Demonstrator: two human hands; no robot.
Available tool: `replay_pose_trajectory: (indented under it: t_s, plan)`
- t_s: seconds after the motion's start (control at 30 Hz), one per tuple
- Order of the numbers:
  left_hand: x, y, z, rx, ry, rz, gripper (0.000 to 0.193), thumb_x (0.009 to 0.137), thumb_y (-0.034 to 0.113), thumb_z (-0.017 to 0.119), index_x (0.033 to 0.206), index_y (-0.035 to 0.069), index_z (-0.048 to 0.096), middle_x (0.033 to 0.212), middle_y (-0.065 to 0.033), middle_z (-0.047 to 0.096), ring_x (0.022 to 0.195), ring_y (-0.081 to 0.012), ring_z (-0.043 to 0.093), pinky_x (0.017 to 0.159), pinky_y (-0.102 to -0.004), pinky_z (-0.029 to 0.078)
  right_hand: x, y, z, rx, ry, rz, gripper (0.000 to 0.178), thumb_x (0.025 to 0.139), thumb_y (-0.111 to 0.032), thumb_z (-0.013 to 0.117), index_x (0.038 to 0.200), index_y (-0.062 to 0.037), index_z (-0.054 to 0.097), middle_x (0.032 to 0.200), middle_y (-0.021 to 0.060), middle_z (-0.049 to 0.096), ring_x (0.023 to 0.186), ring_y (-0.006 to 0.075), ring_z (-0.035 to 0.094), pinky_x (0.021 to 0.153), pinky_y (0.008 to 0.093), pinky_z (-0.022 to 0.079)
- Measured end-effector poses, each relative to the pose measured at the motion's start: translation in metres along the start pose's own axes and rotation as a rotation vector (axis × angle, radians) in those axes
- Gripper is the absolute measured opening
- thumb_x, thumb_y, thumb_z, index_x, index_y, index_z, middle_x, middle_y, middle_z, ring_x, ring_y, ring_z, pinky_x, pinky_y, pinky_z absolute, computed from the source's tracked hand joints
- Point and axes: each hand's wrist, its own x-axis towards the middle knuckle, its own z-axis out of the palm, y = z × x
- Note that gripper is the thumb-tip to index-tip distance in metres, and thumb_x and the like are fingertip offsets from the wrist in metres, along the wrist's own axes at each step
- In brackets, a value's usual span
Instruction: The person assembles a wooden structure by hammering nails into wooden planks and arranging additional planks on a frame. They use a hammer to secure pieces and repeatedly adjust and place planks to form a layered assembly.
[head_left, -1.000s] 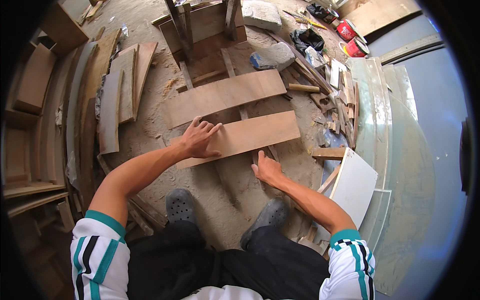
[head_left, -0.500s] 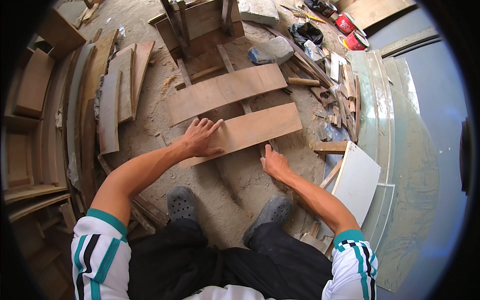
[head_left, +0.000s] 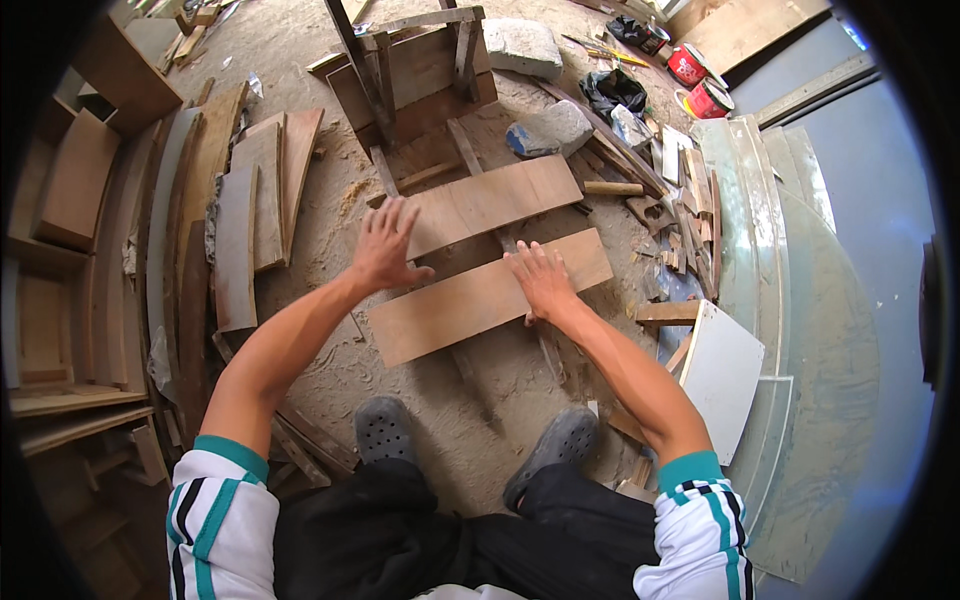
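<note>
Two flat wooden boards lie one beyond the other across wooden strips close to the ground. My left hand [head_left: 384, 247] is open at the left end of the far board [head_left: 490, 203], its fingers spread and thumb stretched toward the gap. Whether it touches that board I cannot tell. Flat across the near board [head_left: 440, 312] rests my right hand [head_left: 541, 283], fingers stretched toward the far edge and thumb at the near edge. A supporting wooden strip [head_left: 549, 355] shows below this board.
Beyond the boards stands an upturned wooden frame [head_left: 415, 80], with a stone block [head_left: 549, 129] beside it. Leaning planks [head_left: 237, 245] line the left. Wood scraps [head_left: 690, 215], glass sheets [head_left: 745, 220] and a white panel [head_left: 722, 370] occupy the right. Red cans [head_left: 708, 98] stand farther back.
My left hand has left the near board and moved up to the far one. My right hand has shifted from beneath the near board's edge onto its top, fingers now straightened.
</note>
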Motion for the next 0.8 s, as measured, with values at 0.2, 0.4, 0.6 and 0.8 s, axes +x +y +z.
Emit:
replay_pose_trajectory:
  t_s: [0.2, 0.4, 0.6, 0.8]
  plan:
    - [0.012, -0.027, -0.005, 0.029, -0.17, -0.102, 0.128, 0.056, 0.061, 0.08, 0.153, 0.011, 0.014, 0.148, -0.0206, 0.029, 0.139, -0.036, 0.027, 0.108, -0.0587, 0.026, 0.016, 0.0, 0.011, 0.113, -0.074, 0.028, 0.13, 0.054, -0.023, 0.093, 0.154, -0.0184, 0.011, 0.159, 0.0105, 0.017, 0.148, 0.0337, 0.013, 0.114, 0.0593, 0.025]
    - [0.007, -0.034, 0.007, -0.002, -0.089, -0.071, 0.123, 0.054, 0.049, 0.08, 0.152, 0.011, 0.017, 0.133, -0.0162, 0.039, 0.126, -0.0322, 0.04, 0.096, -0.0542, 0.036, 0.016, -0.007, 0.005, 0.145, -0.114, 0.079, 0.126, 0.057, -0.019, 0.091, 0.154, -0.0205, 0.012, 0.16, 0.0088, 0.016, 0.148, 0.0327, 0.011, 0.114, 0.0594, 0.024]
    - [0.004, -0.03, 0.002, -0.021, -0.141, -0.091, 0.123, 0.054, 0.048, 0.08, 0.152, 0.011, 0.017, 0.136, -0.0167, 0.038, 0.128, -0.0327, 0.038, 0.097, -0.055, 0.036, 0.015, -0.001, 0.007, 0.182, -0.124, 0.056, 0.126, 0.057, -0.016, 0.09, 0.154, -0.0211, 0.011, 0.16, 0.0081, 0.016, 0.148, 0.032, 0.011, 0.114, 0.0599, 0.024]
    - [0.0, -0.035, 0.006, -0.029, -0.126, -0.104, 0.123, 0.054, 0.047, 0.08, 0.153, 0.013, 0.015, 0.14, -0.0179, 0.035, 0.132, -0.0339, 0.035, 0.1, -0.0576, 0.033, 0.017, -0.005, 0.0, 0.225, -0.078, 0.01, 0.124, 0.056, -0.011, 0.089, 0.154, -0.0215, 0.013, 0.159, 0.0079, 0.017, 0.148, 0.032, 0.012, 0.115, 0.059, 0.025]
